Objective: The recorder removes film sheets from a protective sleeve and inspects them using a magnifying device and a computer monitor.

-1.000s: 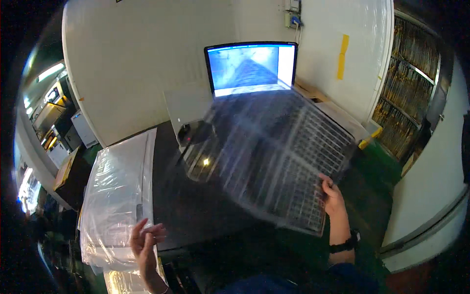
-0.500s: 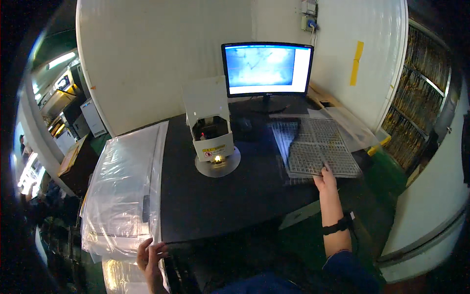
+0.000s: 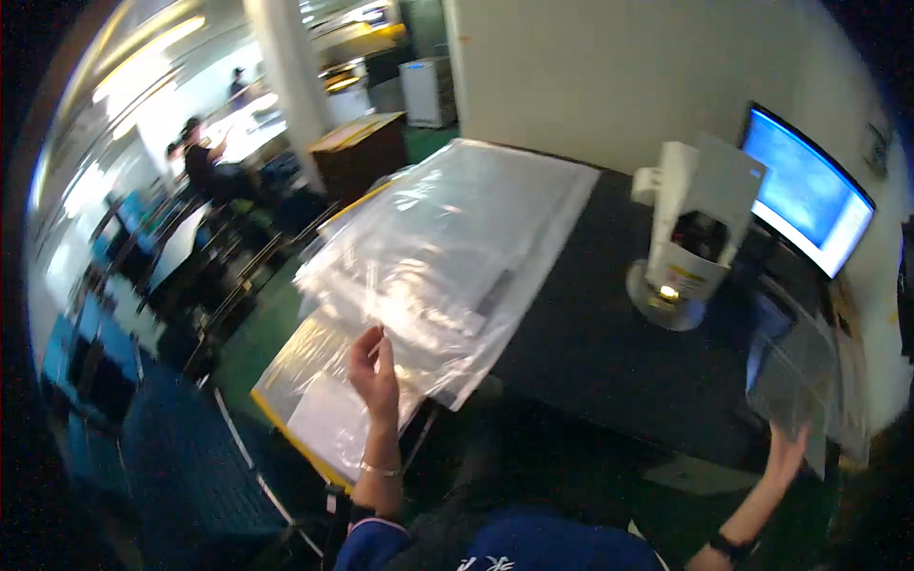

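Observation:
My left hand (image 3: 375, 373) is at the near edge of a stack of clear plastic bags (image 3: 495, 205). Its thumb and fingers are pinched together, seemingly on the edge of the top bag, where the film bunches; glare blurs the exact contact. Far to the right, my right hand (image 3: 786, 455) grips the lower edge of a clear, flat gridded tray (image 3: 792, 366), which is smeared by motion. The tray is at the right part of the black table (image 3: 581, 366); whether it is lifted or resting I cannot tell.
A white desktop device (image 3: 687, 228) with a small lit lamp and round base stands on the table. Behind it is a lit monitor (image 3: 809, 186). Below the bags lies a yellow-edged sheet (image 3: 295, 366). A brown cabinet (image 3: 362, 157) and seated people (image 3: 205, 162) are farther left.
The head view has swung left, so table, device and monitor shift rightward in the picture. My left hand's fingers have come together at the bags. My right hand still grips the tray.

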Demonstrator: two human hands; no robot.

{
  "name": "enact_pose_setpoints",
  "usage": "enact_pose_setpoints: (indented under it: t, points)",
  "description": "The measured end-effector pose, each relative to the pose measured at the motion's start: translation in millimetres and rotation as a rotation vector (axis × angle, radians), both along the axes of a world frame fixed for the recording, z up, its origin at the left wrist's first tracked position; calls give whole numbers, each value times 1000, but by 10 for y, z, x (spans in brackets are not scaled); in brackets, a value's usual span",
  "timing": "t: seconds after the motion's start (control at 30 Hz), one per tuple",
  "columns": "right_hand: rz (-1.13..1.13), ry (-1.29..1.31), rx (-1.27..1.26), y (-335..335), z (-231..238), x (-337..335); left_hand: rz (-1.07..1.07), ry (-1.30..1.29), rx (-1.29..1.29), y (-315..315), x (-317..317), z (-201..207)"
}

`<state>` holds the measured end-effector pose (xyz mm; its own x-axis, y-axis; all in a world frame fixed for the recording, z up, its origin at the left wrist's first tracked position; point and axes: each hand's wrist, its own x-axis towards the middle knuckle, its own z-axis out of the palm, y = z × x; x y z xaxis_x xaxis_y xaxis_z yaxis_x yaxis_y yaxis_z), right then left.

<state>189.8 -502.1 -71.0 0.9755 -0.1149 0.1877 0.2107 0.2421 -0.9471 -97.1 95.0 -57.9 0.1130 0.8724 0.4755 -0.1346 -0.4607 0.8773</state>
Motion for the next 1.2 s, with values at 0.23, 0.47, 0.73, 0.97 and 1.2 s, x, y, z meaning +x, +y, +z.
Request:
enact_pose_setpoints:
  t: [0.23,0.47,0.73,0.97,1.2]
  points:
    - [-310,204,285,448,292,-679,391,323,-80,803,-393,-379]
    - [-11,-6,173,873,546,-644,-71,180,-526,1109,-254,-140]
    - [-79,1,-53,1253,454,-572,-439,-79,-347,1531,-171,20]
    - [-36,-130,-222,1642,35,-347,-969,-726,-549,1532,485,-22]
    - [-85,-297,-555,1731,-18,-431,-526,792,304,1027,1323,152]
